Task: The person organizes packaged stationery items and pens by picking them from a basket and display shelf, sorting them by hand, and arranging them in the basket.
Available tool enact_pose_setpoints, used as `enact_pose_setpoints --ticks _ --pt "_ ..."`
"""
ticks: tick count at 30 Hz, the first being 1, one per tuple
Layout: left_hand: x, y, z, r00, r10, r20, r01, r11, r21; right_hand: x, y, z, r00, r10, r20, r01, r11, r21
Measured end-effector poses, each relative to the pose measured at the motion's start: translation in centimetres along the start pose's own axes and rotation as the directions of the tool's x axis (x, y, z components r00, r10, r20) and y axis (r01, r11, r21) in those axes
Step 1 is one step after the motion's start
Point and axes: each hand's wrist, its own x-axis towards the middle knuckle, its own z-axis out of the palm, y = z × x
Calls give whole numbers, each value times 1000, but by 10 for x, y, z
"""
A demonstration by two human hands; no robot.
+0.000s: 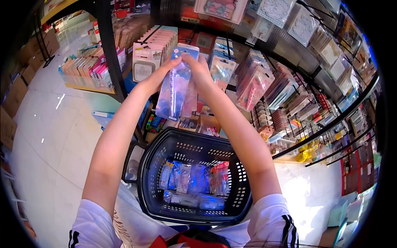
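Observation:
My left hand (164,71) and my right hand (197,69) are both closed on the upper part of a blue-and-purple blister pack (175,93), with thumbs near its top. The pack is tilted in front of the rack and has a long slim item inside that I cannot make out. Pinkish packaging (190,99) shows behind its right side; whether it is held too, I cannot tell. Below my forearms, a black shopping basket (151,165) holds several small packs in blue, clear and red packaging (190,180).
Hanging rows of carded packs (254,84) fill the rack to the right, with pink carded packs (145,58) at the left. A black rack post (108,45) stands left of my hands. Beyond it are a low display bin (89,78) and a pale tiled floor (53,136).

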Motion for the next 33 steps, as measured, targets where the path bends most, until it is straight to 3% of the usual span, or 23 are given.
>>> enact_pose_setpoints --ticks 6,7,10,13,15,16,17,18,19,20,22,23,25,26,27,30,33 --pt "-22 4 21 992 -74 -103 52 979 -199 -27 -19 27 984 23 -174 -45 991 -122" --pt "-31 6 29 991 -68 -119 40 973 -225 -26 -15 30 972 -42 -231 -14 972 -235" --pt "-53 6 43 988 -83 -129 45 960 -275 -62 -44 39 965 246 -88 -243 969 35" --pt "-74 -5 58 984 -128 -123 87 952 -295 -79 -38 33 921 388 20 -387 912 134" --pt "-91 -25 63 974 -186 -125 152 958 -245 -97 -22 19 832 550 68 -551 809 204" --pt "-100 -42 63 943 -289 -163 250 942 -222 -111 -9 8 771 630 96 -632 737 239" --pt "-113 -60 65 955 -293 -50 270 925 -266 -131 3 -5 767 609 202 -640 708 299" --pt "-127 -77 69 957 -284 66 290 906 -309 -154 6 -15 722 667 185 -678 630 378" --pt "-145 -89 79 927 -366 89 374 869 -324 -177 12 -25 708 669 226 -683 567 461" --pt "-157 -120 84 942 -317 111 333 850 -409 -199 24 -39 697 666 265 -681 498 537" --pt "-181 -170 97 836 -535 124 537 748 -391 -245 96 -91 790 607 85 -562 663 494" --pt "-192 -183 107 844 -516 146 524 734 -433 -267 90 -78 780 622 70 -541 613 576" --pt "-210 -205 130 858 -480 183 501 700 -509 -291 108 -87 789 614 25 -598 758 260" --pt "-214 -223 137 871 -474 127 464 709 -531 -299 116 -92 800 600 15 -599 797 82" --pt "-216 -244 142 883 -464 70 422 722 -548 -305 83 -71 643 763 -60 -660 593 462" --pt "-219 -253 154 871 -489 -41 377 721 -581 -313 95 -75 668 741 -72 -607 598 524" --pt "-216 -230 162 871 -488 -63 377 744 -552 -309 110 -81 618 740 -265 -577 657 486"
